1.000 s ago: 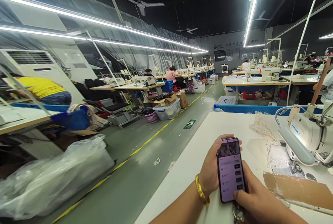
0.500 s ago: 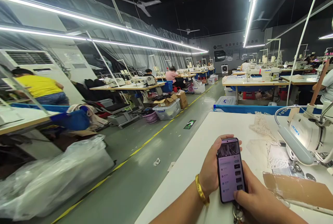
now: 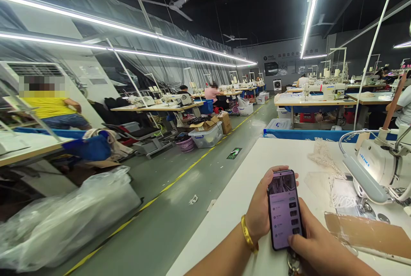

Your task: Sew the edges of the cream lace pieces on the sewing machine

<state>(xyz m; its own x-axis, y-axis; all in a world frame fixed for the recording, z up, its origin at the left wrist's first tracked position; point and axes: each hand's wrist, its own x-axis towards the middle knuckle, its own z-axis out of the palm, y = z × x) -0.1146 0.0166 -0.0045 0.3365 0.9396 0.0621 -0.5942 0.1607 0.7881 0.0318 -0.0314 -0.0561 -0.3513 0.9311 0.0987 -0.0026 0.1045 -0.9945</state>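
Above the white tabletop (image 3: 205, 241) I hold a smartphone (image 3: 284, 212) upright, its lit screen facing me. My left hand (image 3: 261, 207) grips its left side, with fingertips showing past the right edge. A gold bangle (image 3: 248, 235) circles that wrist. My right hand (image 3: 310, 233) wraps the lower right, its thumb on the bottom of the screen. Part of a metal key ring (image 3: 293, 262) hangs below the phone. To the right stands a white sewing machine (image 3: 374, 160), with lace fabric (image 3: 326, 156) lying beside it.
A brown cardboard piece (image 3: 369, 231) lies at the table's right. Left of the table runs an aisle with a yellow floor line (image 3: 180, 177). A plastic-wrapped bundle (image 3: 73, 216) and a clear bin (image 3: 207, 135) flank it. A person in yellow (image 3: 51, 107) stands at the far left.
The person in yellow at the far left has straightened up a little. The fan blades have turned. Both my hands and the smartphone stay in place.
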